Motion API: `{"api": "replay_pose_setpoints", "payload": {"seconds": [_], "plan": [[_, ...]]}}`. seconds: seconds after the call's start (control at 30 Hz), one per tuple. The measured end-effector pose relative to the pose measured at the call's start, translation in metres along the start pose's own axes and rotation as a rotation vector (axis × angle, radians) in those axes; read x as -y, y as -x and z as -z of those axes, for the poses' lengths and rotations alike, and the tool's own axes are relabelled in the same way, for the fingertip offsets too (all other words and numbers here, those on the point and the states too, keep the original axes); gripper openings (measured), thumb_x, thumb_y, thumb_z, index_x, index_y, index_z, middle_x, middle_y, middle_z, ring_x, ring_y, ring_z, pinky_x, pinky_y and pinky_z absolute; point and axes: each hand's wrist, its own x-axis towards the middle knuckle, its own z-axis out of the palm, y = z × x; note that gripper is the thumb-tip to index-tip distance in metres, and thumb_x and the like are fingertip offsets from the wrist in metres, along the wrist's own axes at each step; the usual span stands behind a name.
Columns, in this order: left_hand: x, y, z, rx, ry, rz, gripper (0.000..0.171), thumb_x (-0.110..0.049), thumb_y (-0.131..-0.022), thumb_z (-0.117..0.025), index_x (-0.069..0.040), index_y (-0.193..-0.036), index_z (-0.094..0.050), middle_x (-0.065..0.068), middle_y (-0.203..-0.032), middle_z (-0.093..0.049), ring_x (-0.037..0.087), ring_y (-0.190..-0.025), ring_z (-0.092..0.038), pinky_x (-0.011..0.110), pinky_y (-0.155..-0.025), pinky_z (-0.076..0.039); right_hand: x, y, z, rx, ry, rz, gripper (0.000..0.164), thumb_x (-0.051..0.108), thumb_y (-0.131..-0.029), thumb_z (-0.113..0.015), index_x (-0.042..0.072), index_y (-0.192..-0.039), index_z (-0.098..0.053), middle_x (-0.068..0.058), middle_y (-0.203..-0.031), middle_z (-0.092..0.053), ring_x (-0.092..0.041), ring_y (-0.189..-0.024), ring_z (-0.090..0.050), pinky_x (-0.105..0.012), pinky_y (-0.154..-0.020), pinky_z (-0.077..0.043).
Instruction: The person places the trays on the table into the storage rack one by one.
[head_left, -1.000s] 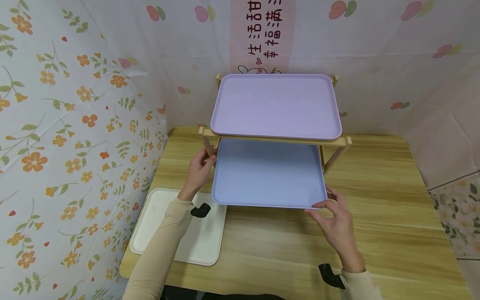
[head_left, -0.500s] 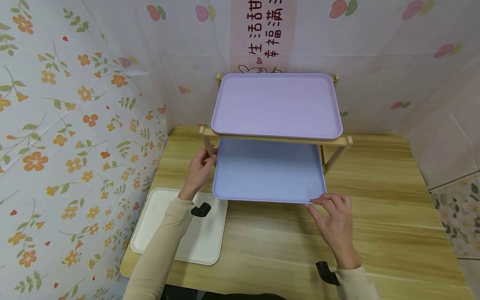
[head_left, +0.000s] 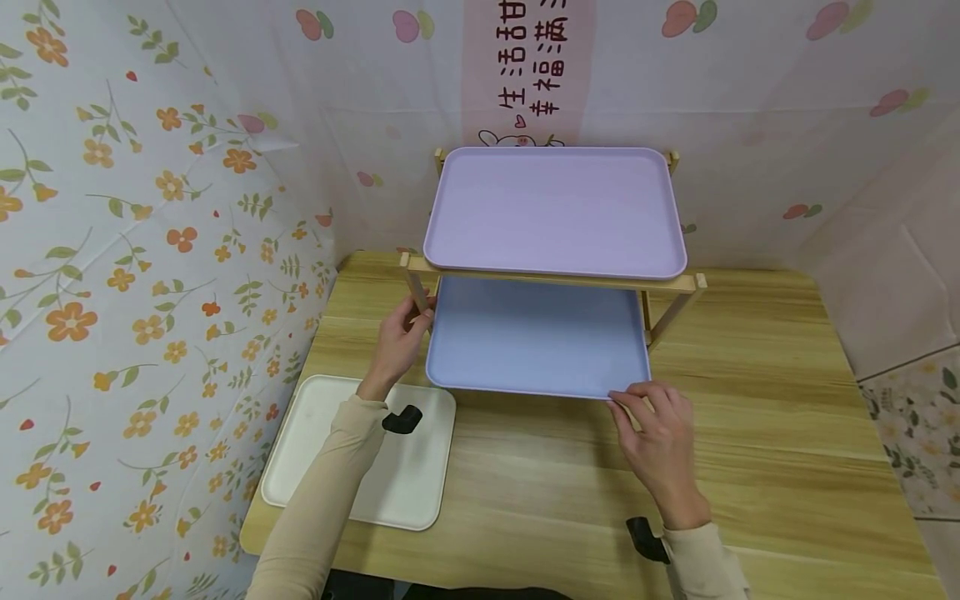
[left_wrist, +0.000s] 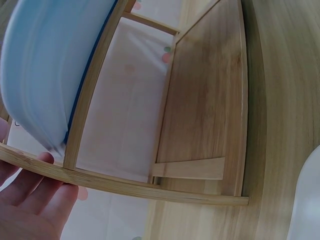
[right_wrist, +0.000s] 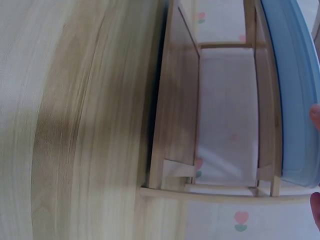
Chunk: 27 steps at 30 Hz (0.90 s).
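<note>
A wooden rack (head_left: pixel 675 310) stands on the table, with a lilac tray (head_left: pixel 555 212) on top. Below it, a light blue tray (head_left: pixel 540 342) lies on the middle level, its front part sticking out past the rack's front. My left hand (head_left: pixel 400 337) grips the rack's left front post; its fingers curl round the wood in the left wrist view. With thumb and fingers, my right hand (head_left: pixel 660 442) pinches the blue tray's front right corner. Only bits of its fingers (right_wrist: pixel 315 114) show in the right wrist view.
A white tray (head_left: pixel 405 479) lies on the table's left front, partly under my left forearm. The rack's lowest wooden shelf (left_wrist: pixel 200 100) is seen in the left wrist view. Patterned cloth (head_left: pixel 187 333) hangs at the left and behind the wooden table (head_left: pixel 780 433).
The blue tray has slid back into the rack, and its front edge has moved away from me. My right hand has moved forward and slightly left with it. The left hand stays put.
</note>
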Motion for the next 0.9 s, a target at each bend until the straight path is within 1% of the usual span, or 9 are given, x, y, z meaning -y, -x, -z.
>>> {"api": "replay_pose_setpoints", "payload": {"seconds": [0.03, 0.1, 0.23, 0.27, 0.33, 0.5, 0.67, 0.9], "plan": [[0.0, 0.0, 0.0, -0.001, -0.002, -0.001, 0.041, -0.004, -0.099, -0.049, 0.007, -0.138, -0.046, 0.028, -0.132, -0.056, 0.037, -0.125, -0.054, 0.048, -0.102, -0.046, 0.0, 0.0, -0.001, 0.001, 0.005, -0.002, 0.038, 0.034, -0.096, -0.059, 0.003, -0.082, -0.075, -0.012, -0.082, -0.062, -0.034, -0.079, -0.053, -0.047, -0.068, -0.034], [-0.001, 0.0, 0.0, -0.002, -0.006, -0.003, 0.041, -0.004, -0.099, -0.049, 0.007, -0.138, -0.046, 0.029, -0.132, -0.056, 0.037, -0.126, -0.054, 0.048, -0.102, -0.046, 0.0, -0.002, -0.002, 0.002, 0.004, -0.003, 0.03, 0.028, -0.093, -0.064, 0.003, -0.083, -0.075, -0.012, -0.083, -0.063, -0.035, -0.079, -0.053, -0.047, -0.067, -0.034], [-0.001, 0.0, 0.0, -0.001, -0.004, -0.007, 0.04, -0.004, -0.099, -0.049, 0.007, -0.137, -0.046, 0.03, -0.132, -0.055, 0.038, -0.126, -0.054, 0.049, -0.102, -0.046, -0.001, -0.005, -0.005, 0.003, 0.014, -0.012, 0.009, 0.01, -0.081, -0.074, 0.003, -0.084, -0.075, -0.013, -0.085, -0.063, -0.036, -0.079, -0.052, -0.047, -0.067, -0.034], [-0.001, 0.0, 0.0, -0.001, -0.004, -0.007, 0.04, -0.004, -0.099, -0.049, 0.007, -0.137, -0.046, 0.03, -0.132, -0.055, 0.038, -0.126, -0.054, 0.049, -0.102, -0.046, -0.001, -0.006, -0.006, 0.002, 0.015, -0.016, 0.008, 0.006, -0.077, -0.076, 0.002, -0.085, -0.075, -0.013, -0.085, -0.063, -0.036, -0.079, -0.052, -0.047, -0.067, -0.035], [0.0, 0.0, 0.0, -0.001, -0.003, -0.009, 0.04, -0.004, -0.098, -0.049, 0.008, -0.137, -0.046, 0.03, -0.132, -0.056, 0.038, -0.126, -0.054, 0.049, -0.102, -0.046, -0.002, -0.007, -0.008, 0.0, 0.02, -0.025, 0.01, 0.003, -0.075, -0.077, 0.002, -0.085, -0.075, -0.014, -0.085, -0.062, -0.036, -0.078, -0.051, -0.047, -0.067, -0.035], [0.0, 0.0, 0.0, -0.007, -0.005, -0.017, 0.04, -0.003, -0.098, -0.049, 0.008, -0.136, -0.047, 0.031, -0.131, -0.056, 0.039, -0.126, -0.054, 0.049, -0.102, -0.046, -0.003, -0.011, -0.013, -0.014, 0.027, -0.054, 0.007, 0.003, -0.077, -0.075, 0.001, -0.084, -0.074, -0.015, -0.085, -0.061, -0.037, -0.079, -0.052, -0.049, -0.068, -0.036], [0.002, -0.001, 0.0, -0.008, 0.002, -0.017, 0.04, -0.002, -0.098, -0.049, 0.008, -0.136, -0.047, 0.03, -0.131, -0.055, 0.04, -0.126, -0.053, 0.049, -0.102, -0.045, -0.003, -0.017, -0.02, -0.033, 0.043, -0.08, 0.007, 0.0, -0.075, -0.076, 0.001, -0.082, -0.074, -0.015, -0.084, -0.062, -0.038, -0.081, -0.053, -0.049, -0.069, -0.037], [0.003, -0.001, 0.001, -0.002, 0.01, -0.02, 0.04, -0.002, -0.098, -0.049, 0.008, -0.137, -0.046, 0.031, -0.131, -0.055, 0.04, -0.126, -0.053, 0.049, -0.103, -0.045, -0.006, -0.025, -0.029, -0.03, 0.057, -0.074, 0.005, -0.002, -0.079, -0.071, 0.0, -0.083, -0.074, -0.015, -0.085, -0.063, -0.037, -0.081, -0.054, -0.048, -0.071, -0.039]]}}
